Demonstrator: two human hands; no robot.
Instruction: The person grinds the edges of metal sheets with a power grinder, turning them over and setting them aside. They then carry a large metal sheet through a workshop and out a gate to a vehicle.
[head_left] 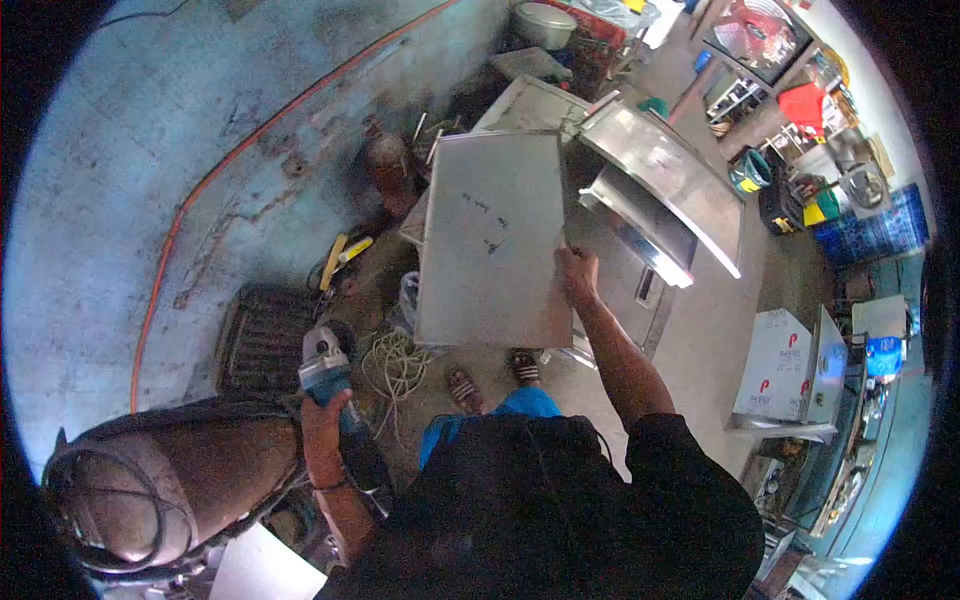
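My left hand [321, 425] is wrapped round the body of an angle grinder [326, 372], which points away from me at my left side. On the other side, my right hand [578, 274] grips the right edge of a flat grey metal panel [495, 240]. The panel has handwritten marks near its middle and stands in front of my feet. The right thumb and fingers close over its rim. Behind and to the right of it lie more bent sheet-metal pieces [665, 175].
A rusty gas cylinder [190, 480] lies at the lower left. Coiled pale rope or cable [397, 368] is on the floor beside my feet. A film-covered metal box [782, 365] stands to the right, near a blue crate [872, 225]. A fan [757, 38] is at the far right.
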